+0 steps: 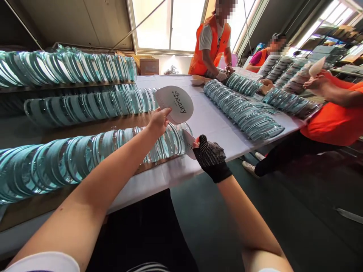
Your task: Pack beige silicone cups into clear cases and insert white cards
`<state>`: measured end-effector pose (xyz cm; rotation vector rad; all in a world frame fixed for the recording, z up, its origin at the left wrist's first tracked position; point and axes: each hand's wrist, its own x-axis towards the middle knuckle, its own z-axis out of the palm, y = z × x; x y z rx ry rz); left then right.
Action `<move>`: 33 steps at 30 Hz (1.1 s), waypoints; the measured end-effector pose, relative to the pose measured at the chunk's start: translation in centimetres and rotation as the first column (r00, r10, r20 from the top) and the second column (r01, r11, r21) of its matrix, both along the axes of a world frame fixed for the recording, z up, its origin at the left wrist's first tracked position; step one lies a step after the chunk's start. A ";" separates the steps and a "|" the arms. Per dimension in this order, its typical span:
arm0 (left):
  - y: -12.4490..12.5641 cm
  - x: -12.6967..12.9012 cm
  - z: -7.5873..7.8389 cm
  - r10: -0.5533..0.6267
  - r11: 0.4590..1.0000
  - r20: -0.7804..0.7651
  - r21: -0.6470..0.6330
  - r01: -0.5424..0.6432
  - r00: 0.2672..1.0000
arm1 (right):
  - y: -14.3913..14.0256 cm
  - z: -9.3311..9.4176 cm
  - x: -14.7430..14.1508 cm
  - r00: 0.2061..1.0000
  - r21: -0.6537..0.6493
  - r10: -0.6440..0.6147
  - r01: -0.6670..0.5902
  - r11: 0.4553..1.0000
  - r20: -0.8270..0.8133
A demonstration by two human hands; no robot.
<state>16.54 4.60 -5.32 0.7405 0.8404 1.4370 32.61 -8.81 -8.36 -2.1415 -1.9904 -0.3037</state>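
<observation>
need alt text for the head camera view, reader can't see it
The person's left hand lifts a round white card printed "beauty", while the gloved right hand pinches a second card at the end of a row of glass discs on a white table. Across it, people in orange vests handle more disc rows.

L hand pinches round white card; gloved R hand holds 2nd card by glass-disc row.
</observation>
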 end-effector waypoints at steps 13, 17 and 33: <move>-0.1 -0.1 0.0 -0.050 0.999 -0.059 -0.016 0.049 0.997 | 2.4 -1.0 -1.1 0.995 -0.065 0.089 -0.092 0.994 -0.038; 0.1 -0.2 -0.2 -0.045 0.999 -0.066 -0.004 0.045 0.997 | 3.0 -0.6 -0.3 0.923 -0.179 0.133 -0.208 0.962 -0.361; 0.2 0.5 -0.5 -0.056 0.991 -0.094 0.116 0.066 0.994 | 5.3 0.1 3.1 0.439 0.139 0.258 -0.284 0.949 -0.860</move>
